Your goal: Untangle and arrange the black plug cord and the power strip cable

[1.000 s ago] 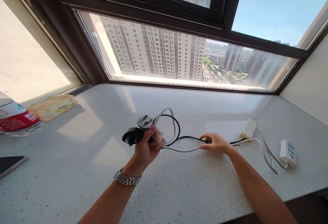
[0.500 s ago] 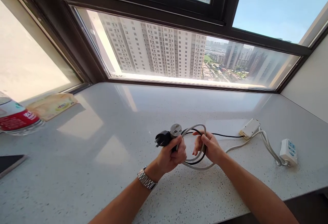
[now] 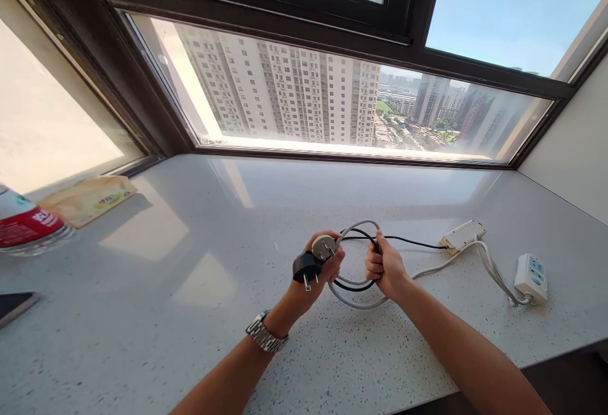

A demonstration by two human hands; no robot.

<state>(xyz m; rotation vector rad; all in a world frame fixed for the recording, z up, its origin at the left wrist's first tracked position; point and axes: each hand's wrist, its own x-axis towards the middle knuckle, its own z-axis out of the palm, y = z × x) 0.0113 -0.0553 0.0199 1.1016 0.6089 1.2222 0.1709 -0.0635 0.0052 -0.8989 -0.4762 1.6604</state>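
Note:
My left hand point(image 3: 319, 269) is closed around two plugs, a black plug point(image 3: 304, 268) and a grey plug point(image 3: 323, 247), held just above the speckled white sill point(image 3: 199, 288). My right hand point(image 3: 384, 264) is closed in a fist around the far side of a coil made of the black cord point(image 3: 413, 239) and the white cord point(image 3: 441, 264). The loops hang between my two hands. The cords run right to a cream power strip point(image 3: 462, 236) and a white power strip point(image 3: 532, 277) lying on the sill.
A plastic bottle with a red label point(image 3: 28, 225) lies at the far left, with a tissue pack point(image 3: 88, 198) behind it. A dark phone point(image 3: 13, 307) pokes in at the left edge. A dark window frame point(image 3: 332, 156) borders the sill's far side.
My hands have drawn together and the cords now form a tighter coil. My right hand went from pinching the cords on the sill to gripping the loop. The plugs turned downward.

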